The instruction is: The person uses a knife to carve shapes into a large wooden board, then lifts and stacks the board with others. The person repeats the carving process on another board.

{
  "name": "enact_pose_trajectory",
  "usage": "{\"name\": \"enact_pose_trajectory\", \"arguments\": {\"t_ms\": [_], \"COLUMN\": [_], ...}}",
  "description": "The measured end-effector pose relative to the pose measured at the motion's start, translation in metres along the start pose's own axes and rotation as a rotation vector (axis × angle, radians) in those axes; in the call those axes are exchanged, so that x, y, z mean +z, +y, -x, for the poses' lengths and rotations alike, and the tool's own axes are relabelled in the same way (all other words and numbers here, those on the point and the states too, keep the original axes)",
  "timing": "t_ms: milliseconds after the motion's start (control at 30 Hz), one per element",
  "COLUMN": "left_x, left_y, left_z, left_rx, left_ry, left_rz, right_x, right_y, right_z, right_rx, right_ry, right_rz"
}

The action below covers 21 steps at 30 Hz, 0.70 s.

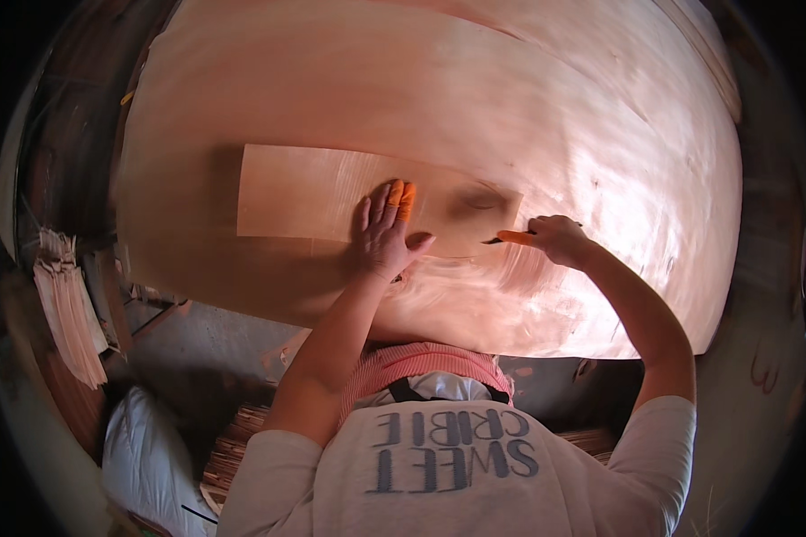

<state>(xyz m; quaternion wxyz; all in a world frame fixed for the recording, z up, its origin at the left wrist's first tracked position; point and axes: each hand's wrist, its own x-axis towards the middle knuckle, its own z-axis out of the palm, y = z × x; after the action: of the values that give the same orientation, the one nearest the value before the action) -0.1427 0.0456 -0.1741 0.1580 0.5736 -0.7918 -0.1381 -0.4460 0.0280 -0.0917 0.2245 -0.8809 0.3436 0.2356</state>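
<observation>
A long rectangular strip of thin wood veneer (287, 192) lies on a large veneer sheet (349, 98). My left hand (387, 234) rests flat on the strip near its middle, fingers stretched out and thumb spread, with orange covers on two fingertips. At the strip's right end, my right hand (555, 240) is closed around a small knife (491, 241). Its dark tip points left, close to the strip's near right corner, and most of its handle is hidden in the fist. Orange also covers the right hand's extended index finger.
Bundled veneer strips (70, 313) stand at the left, beyond the sheet's edge. A white sack (148, 456) sits at the lower left beside stacked thin wood pieces (233, 452). The sheet's near edge curves close to my waist.
</observation>
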Motion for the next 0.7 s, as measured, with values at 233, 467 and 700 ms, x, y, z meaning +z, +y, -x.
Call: {"name": "enact_pose_trajectory", "arguments": {"t_ms": [233, 467, 700], "left_x": [0.001, 0.008, 0.001], "left_y": [0.000, -0.006, 0.003], "left_z": [0.000, 0.002, 0.001], "left_rx": [0.015, 0.021, 0.051], "left_ry": [-0.005, 0.054, 0.102], "left_rz": [0.007, 0.053, 0.024], "right_x": [-0.016, 0.019, 0.137], "right_y": [-0.029, -0.027, -0.130], "right_z": [-0.084, -0.045, -0.018], "right_rx": [-0.149, 0.437, 1.045], "right_ry": [0.209, 0.050, 0.369], "right_rz": [0.156, -0.376, -0.675]}}
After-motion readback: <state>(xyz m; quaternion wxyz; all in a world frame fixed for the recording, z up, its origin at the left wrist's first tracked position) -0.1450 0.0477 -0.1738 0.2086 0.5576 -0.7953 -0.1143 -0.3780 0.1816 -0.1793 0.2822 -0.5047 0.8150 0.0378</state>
